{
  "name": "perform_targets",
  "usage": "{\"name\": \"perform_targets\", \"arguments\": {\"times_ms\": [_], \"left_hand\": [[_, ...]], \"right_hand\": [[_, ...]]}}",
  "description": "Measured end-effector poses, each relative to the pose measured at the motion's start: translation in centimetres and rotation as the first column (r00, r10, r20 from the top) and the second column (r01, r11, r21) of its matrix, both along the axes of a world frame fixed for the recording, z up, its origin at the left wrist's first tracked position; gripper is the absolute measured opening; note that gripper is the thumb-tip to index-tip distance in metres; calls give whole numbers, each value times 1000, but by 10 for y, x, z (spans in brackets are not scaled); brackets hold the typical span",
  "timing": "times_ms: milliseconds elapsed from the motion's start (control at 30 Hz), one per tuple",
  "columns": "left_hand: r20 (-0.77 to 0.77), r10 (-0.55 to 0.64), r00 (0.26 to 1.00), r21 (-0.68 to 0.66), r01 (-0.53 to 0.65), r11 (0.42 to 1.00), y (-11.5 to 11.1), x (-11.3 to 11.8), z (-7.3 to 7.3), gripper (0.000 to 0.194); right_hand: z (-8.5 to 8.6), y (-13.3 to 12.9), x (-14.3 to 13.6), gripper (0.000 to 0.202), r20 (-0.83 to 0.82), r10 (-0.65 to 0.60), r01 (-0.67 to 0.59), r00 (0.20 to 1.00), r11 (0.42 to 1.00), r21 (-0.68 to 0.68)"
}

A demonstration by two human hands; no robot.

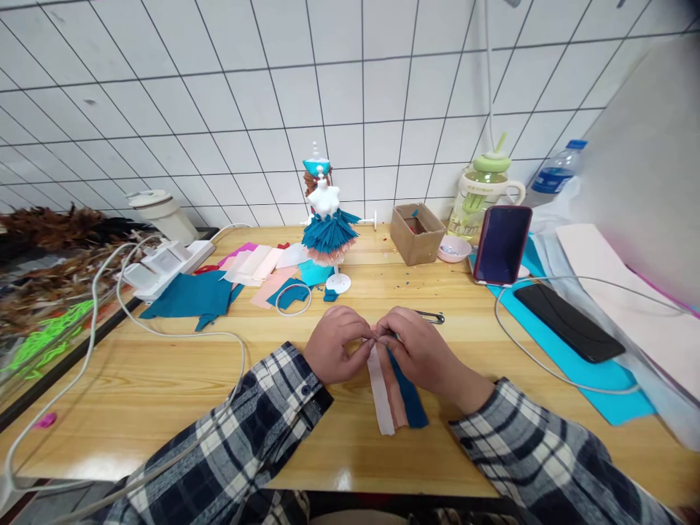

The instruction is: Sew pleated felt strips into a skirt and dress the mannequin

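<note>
Three crepe-like strips lie side by side below my hands: a pale pink strip (382, 401), a peach strip (394, 397) and a dark blue strip (411, 397). At their upper ends my left hand (339, 344) is closed, thumb and forefinger pinching. My right hand (418, 348) pinches the same spot from the other side, its fingertips touching those of the left. The fingers partly hide the pinched ends. Just behind the right hand lies a pair of small scissors or a similar dark metal tool (432, 317), partly covered.
A small white mannequin stand (324, 198) wears a blue ruffled skirt (331, 235). Behind on the left are fabric-like scraps (189, 295), a ring (294, 300) and a power strip (169, 268). Rightward stand a cardboard box (418, 244), a propped phone (502, 244) and a black phone (569, 322). Cables cross both sides.
</note>
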State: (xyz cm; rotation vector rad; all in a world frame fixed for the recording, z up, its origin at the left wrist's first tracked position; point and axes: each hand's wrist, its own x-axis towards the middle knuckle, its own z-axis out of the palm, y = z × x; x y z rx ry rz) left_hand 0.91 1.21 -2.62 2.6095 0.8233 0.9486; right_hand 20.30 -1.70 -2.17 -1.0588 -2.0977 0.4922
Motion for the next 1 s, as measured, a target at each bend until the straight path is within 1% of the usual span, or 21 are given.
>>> {"name": "perform_targets", "arguments": {"times_ms": [67, 133, 200, 267, 333, 400, 467, 567, 667, 733, 867, 1000], "left_hand": [[3, 35, 999, -24, -35, 999, 2, -3, -1, 16], [12, 109, 994, -38, -109, 993, 7, -5, -1, 20], [3, 187, 982, -50, -187, 981, 13, -3, -2, 28], [-89, 207, 974, -85, -214, 973, 20, 4, -2, 33], [-239, 170, 956, -153, -210, 966, 27, 15, -3, 36], [-354, 145, 924, -215, -231, 949, 32, 26, -5, 36], [-398, 159, 903, -249, -274, 929, 35, 33, -7, 26], [-391, 183, 902, -282, -307, 909, 38, 36, -11, 15], [-362, 198, 911, -298, -314, 901, 38, 35, -15, 15], [-349, 214, 913, -297, -324, 898, 36, 35, -17, 14], [-323, 236, 917, -283, -331, 900, 33, 37, -19, 16], [-306, 228, 924, -264, -313, 913, 32, 38, -19, 13]], "right_hand": [[3, 1, 3, 12, -55, -14, 12, 998, 999, -40], [4, 6, 10, 11, -146, -92, 75, 985, 990, -122], [0, 15, 22, 8, -194, -168, 122, 966, 965, -232], [-9, 25, 34, 6, -163, -174, 111, 971, 935, -338], [-19, 35, 44, 6, -112, -179, 119, 977, 905, -409], [-28, 40, 49, 7, -96, -192, 129, 977, 883, -452], [-33, 42, 49, 7, -89, -190, 128, 978, 876, -464], [-35, 41, 45, 7, -40, -169, 136, 985, 895, -425], [-36, 38, 40, 8, 38, -169, 171, 985, 913, -370], [-37, 37, 37, 8, 90, -185, 205, 979, 913, -353], [-39, 37, 36, 8, 131, -238, 270, 962, 893, -361], [-38, 37, 36, 7, 150, -277, 314, 949, 879, -360]]}}
